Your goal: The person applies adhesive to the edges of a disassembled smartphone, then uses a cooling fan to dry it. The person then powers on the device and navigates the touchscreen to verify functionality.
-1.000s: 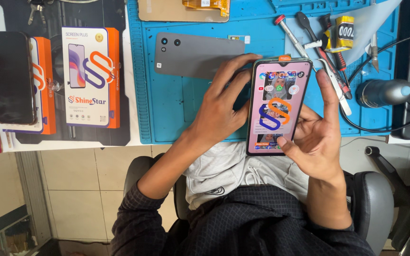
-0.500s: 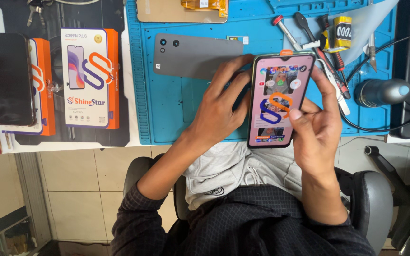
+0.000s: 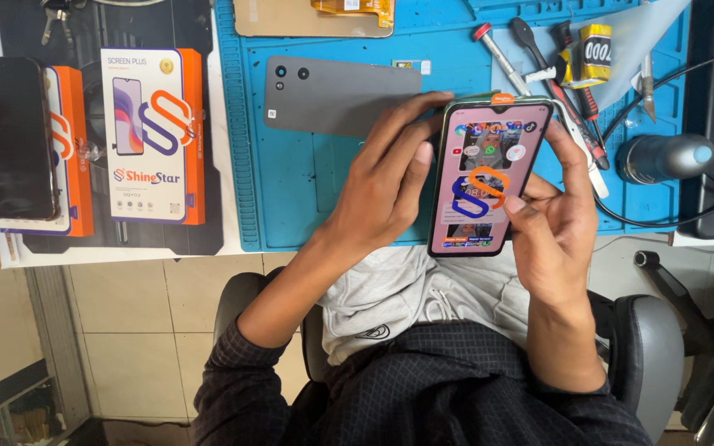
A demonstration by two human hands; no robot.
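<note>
Gripping a lit smartphone [image 3: 489, 176] above the lap, the seated person's left hand [image 3: 386, 186] wraps its fingers along the phone's edge at nine o'clock, while the right hand [image 3: 551, 227] cradles the opposite edge at three o'clock, fingers curled closed, thumb pressed on the glass. The phone hangs over the near edge of a blue work mat [image 3: 291, 165]. Beyond the left hand, at eleven o'clock, a grey back cover [image 3: 336, 92] lies flat on the mat. Screwdrivers [image 3: 539, 58] lie at one o'clock. Far off at nine o'clock, an orange-and-white box [image 3: 152, 136] and a dark phone [image 3: 14, 136] rest on the bench.
</note>
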